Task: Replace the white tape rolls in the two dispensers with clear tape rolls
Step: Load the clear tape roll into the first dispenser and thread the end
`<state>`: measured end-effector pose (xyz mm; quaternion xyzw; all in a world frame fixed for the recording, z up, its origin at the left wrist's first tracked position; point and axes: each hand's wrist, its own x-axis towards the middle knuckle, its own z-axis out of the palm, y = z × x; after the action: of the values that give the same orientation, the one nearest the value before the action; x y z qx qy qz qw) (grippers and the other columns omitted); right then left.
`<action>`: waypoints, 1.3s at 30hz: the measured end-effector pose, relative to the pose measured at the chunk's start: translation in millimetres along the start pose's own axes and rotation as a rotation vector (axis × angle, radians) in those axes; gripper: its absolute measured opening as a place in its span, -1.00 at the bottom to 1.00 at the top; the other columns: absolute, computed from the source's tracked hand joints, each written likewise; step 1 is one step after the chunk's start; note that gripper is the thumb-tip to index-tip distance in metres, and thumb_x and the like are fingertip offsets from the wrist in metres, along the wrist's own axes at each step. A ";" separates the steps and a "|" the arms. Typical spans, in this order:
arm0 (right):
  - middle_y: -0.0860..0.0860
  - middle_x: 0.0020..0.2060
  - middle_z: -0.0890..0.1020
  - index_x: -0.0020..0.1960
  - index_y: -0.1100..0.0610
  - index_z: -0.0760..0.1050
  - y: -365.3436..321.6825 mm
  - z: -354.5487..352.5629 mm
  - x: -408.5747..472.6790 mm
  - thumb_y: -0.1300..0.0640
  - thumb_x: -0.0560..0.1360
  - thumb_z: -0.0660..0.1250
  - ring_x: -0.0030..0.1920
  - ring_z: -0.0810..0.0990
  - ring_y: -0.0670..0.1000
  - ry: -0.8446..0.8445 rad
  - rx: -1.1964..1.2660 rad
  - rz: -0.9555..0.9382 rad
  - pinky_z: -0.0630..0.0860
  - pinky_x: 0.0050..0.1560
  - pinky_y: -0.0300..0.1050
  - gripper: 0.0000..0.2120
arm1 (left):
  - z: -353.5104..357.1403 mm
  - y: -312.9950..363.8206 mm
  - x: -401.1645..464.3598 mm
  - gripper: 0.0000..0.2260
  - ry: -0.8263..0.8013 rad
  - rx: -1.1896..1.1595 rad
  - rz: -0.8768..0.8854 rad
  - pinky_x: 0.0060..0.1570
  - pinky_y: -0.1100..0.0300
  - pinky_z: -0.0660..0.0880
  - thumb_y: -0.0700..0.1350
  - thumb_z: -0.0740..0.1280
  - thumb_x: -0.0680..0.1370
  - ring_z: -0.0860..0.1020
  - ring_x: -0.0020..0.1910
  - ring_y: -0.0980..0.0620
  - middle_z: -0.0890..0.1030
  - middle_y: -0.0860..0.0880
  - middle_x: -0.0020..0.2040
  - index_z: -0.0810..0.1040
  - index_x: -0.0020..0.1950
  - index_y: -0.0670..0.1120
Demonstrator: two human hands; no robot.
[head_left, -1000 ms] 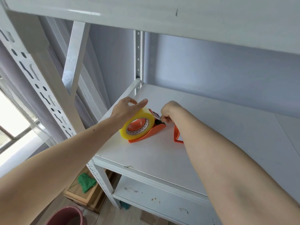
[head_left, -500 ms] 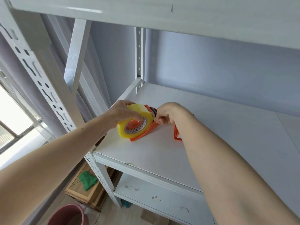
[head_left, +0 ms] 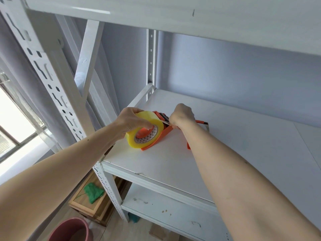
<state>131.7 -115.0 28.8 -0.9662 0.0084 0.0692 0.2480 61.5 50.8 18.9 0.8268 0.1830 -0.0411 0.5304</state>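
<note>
Threading clear roll (head_left: 145, 130) on orange dispenser (head_left: 160, 134)
Versus before, our left hand (head_left: 132, 120) now wraps the roll; right hand (head_left: 182, 116) still pinches tape end beside it.

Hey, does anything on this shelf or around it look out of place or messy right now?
Nothing spilled or broken. The lower shelf has small dark scuffs and specks. A green cloth lies crumpled on a wooden board on the floor.

white shelf (head_left: 225, 145), 2 orange dispensers (head_left: 163, 134)
</note>
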 end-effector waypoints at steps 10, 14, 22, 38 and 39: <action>0.14 -0.12 0.55 -0.27 0.14 0.30 4.2 18.4 23.8 0.25 0.51 0.32 -0.13 0.61 0.20 0.021 0.030 -0.035 0.49 -0.21 -0.08 -0.75 | -4.8 -3.6 -2.4 -0.51 -0.048 0.012 0.018 -0.26 0.19 0.51 -0.13 0.61 0.28 0.58 -0.10 0.04 0.62 0.00 -0.04 0.54 0.14 0.06; 0.16 -0.09 0.54 -0.30 0.14 0.26 1.7 23.0 30.1 0.28 0.51 0.31 -0.12 0.56 0.20 0.031 0.046 -0.045 0.43 -0.20 -0.11 -0.71 | -4.6 -3.3 -3.3 -0.55 -0.068 0.025 0.019 -0.22 0.16 0.54 -0.18 0.59 0.28 0.60 -0.11 0.02 0.63 0.01 -0.08 0.54 0.08 0.07; 0.21 0.14 0.58 0.05 0.26 0.48 14.2 18.8 49.7 0.30 0.56 0.26 0.14 0.58 0.24 0.080 0.032 0.011 0.41 -0.10 -0.13 -0.91 | -8.2 -10.1 -2.5 -0.51 -0.103 0.041 0.001 -0.26 0.19 0.50 -0.04 0.64 0.24 0.58 -0.11 0.06 0.60 0.05 -0.04 0.49 0.05 0.14; 0.16 -0.24 0.59 -0.25 0.19 0.39 11.9 2.3 80.7 0.33 0.45 0.30 -0.25 0.57 0.14 0.037 0.240 -0.008 0.45 -0.26 -0.14 -0.85 | -18.3 -9.8 3.7 -0.39 -0.193 0.060 -0.025 -0.15 0.13 0.51 0.00 0.63 0.26 0.57 0.00 0.00 0.58 0.05 0.04 0.44 0.21 0.12; 0.18 -0.21 0.60 -0.24 0.20 0.41 14.7 2.0 84.8 0.31 0.45 0.31 -0.20 0.60 0.16 0.071 0.231 -0.003 0.48 -0.23 -0.14 -0.88 | -17.5 -9.8 1.8 -0.37 -0.186 0.039 -0.033 -0.21 0.16 0.49 0.08 0.64 0.21 0.57 -0.03 0.03 0.59 0.06 0.02 0.46 0.19 0.12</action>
<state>214.6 -125.4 8.4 -0.9330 0.0238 0.0331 0.3575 57.6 70.6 17.6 0.8264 0.1457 -0.1300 0.5282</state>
